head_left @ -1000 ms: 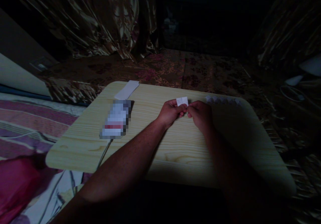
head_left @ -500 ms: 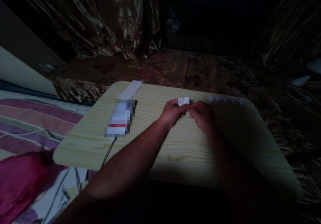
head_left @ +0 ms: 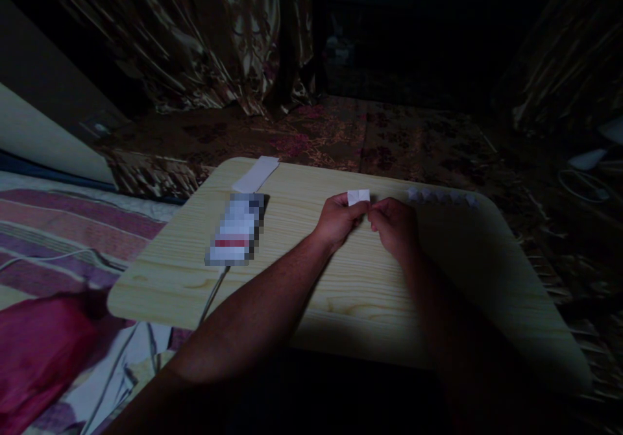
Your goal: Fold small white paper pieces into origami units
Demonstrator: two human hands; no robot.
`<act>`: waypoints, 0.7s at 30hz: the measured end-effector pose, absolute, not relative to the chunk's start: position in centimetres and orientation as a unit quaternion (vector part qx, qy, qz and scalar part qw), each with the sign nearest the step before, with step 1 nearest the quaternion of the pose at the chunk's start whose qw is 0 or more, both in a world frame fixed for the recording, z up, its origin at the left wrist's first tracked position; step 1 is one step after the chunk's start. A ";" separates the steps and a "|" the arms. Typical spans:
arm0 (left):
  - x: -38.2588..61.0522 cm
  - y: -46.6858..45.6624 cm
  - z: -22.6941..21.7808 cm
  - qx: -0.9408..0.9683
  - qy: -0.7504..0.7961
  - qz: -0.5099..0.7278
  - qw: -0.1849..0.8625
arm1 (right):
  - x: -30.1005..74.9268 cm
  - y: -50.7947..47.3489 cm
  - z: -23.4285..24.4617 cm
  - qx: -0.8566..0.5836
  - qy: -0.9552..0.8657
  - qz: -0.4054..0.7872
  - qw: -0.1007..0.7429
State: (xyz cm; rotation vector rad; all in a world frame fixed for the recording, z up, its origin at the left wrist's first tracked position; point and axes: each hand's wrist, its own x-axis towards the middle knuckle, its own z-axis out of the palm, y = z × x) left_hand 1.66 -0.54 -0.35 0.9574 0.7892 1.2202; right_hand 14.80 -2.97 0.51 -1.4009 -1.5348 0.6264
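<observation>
A small folded piece of white paper (head_left: 359, 196) with creases on its face sticks up from my left hand (head_left: 339, 219), which pinches it between thumb and fingers. My right hand (head_left: 395, 222) is closed in a pinch at the paper's lower right corner, its fingertips touching the left thumb's tip. Both hands are held just above the light wood-grain table (head_left: 292, 240). What part of the paper lies under the fingers is hidden.
Several small folded paper pieces (head_left: 442, 197) stand in a row at the back right. White paper strips (head_left: 256, 174) lie at the back left, behind a blurred-out phone-like device (head_left: 237, 230) with a cable (head_left: 213, 295). A striped bed (head_left: 63, 240) adjoins the left side.
The whole view has shifted very slightly. Both hands keep their pinch at the folded paper, with hardly any movement of the fingers.
</observation>
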 end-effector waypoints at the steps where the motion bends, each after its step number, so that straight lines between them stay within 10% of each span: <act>1: 1.7 -0.5 -0.4 0.419 0.345 0.538 0.645 | 14.8 -3.0 0.5 -0.571 -0.625 0.256 0.467; 21: 1.3 -0.4 -0.1 0.399 0.320 0.538 0.670 | 14.5 -3.1 0.2 -0.562 -0.633 0.256 0.467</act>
